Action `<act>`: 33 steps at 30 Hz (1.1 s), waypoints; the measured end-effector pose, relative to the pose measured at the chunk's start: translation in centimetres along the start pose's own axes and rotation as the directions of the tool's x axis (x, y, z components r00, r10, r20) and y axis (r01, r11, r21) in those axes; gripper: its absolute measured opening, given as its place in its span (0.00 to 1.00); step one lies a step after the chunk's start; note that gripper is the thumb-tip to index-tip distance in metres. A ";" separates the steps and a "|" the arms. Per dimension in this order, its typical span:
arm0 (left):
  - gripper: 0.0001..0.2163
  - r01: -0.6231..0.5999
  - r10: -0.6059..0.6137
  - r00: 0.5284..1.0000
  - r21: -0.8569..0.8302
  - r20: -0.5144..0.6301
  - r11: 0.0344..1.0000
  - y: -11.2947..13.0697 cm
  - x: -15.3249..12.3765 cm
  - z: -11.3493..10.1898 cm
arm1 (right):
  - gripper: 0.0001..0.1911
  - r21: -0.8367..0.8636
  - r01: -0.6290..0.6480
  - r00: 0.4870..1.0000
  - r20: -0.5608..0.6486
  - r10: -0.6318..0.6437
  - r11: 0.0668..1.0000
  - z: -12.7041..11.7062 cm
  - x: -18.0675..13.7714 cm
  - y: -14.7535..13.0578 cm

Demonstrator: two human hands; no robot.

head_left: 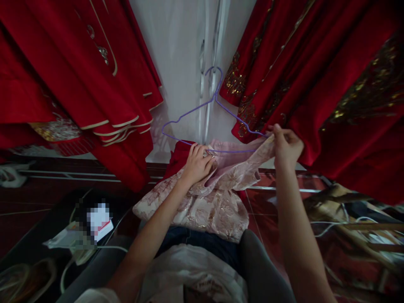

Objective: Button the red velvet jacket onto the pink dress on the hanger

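A pale pink brocade garment (pixel 217 206) with a shiny floral pattern lies across my lap. Above it a thin purple wire hanger (pixel 197 108) stands with its hook upward, its lower bar partly inside the garment's neck opening. My right hand (pixel 286 145) pinches the garment's edge at the hanger's right end, holding that side raised and stretched. My left hand (pixel 198 163) is closed on the garment near the left of the opening, by the hanger's lower bar; its fingertips are partly hidden in the cloth.
Red garments (pixel 104 63) with pale trim hang at left, and more red garments (pixel 315 75) with gold embroidery hang at right. White cabinet doors (pixel 179 50) stand behind. A dark surface with a cable and small packets (pixel 59 237) is at lower left; a cluttered box (pixel 350 210) sits at right.
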State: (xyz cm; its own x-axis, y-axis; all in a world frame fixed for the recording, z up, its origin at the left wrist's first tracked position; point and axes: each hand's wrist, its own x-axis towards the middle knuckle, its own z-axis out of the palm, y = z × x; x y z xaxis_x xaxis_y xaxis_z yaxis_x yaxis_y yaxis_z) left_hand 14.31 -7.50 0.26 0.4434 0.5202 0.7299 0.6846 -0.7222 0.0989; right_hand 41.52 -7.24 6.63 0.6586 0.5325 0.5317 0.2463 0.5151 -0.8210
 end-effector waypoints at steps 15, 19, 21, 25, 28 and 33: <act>0.15 0.074 -0.076 0.997 -0.155 -0.003 0.985 1.0 -0.1 -0.6 | 0.28 -0.556 0.324 0.935 0.312 -0.169 0.766 6.8 -2.1 -1.3; 0.12 0.037 -0.032 0.999 -0.179 0.031 0.983 -0.2 0.0 -1.4 | 0.28 -0.592 0.364 0.926 0.310 -0.214 0.719 6.3 -1.9 -1.5; 0.12 -0.010 0.028 0.997 -0.231 0.078 0.973 -1.4 0.4 -2.1 | 0.28 -0.592 0.390 0.917 0.323 -0.236 0.705 6.0 -1.4 -1.9; 0.11 0.038 -0.018 0.998 -0.311 0.066 0.950 -5.8 1.1 -4.2 | 0.29 -0.577 0.430 0.896 0.370 -0.247 0.694 5.2 0.1 -2.4; 0.13 0.194 -0.217 0.975 -0.273 -0.055 0.942 -10.7 0.4 -5.9 | 0.29 -0.560 0.449 0.882 0.402 -0.246 0.696 4.8 1.0 -2.4; 0.15 0.389 -0.420 0.893 -0.193 -0.162 0.901 -16.7 -3.3 -7.6 | 0.31 -0.508 0.447 0.877 0.410 -0.250 0.736 5.1 1.2 -1.5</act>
State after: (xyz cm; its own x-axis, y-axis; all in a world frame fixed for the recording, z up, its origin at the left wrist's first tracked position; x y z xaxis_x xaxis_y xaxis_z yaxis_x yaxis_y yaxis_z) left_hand -2.94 -0.63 1.36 0.0143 0.6941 0.7197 0.6776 -0.5360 0.5036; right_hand 38.33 -4.00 9.56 0.2247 0.6138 0.7568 0.8372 0.2758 -0.4722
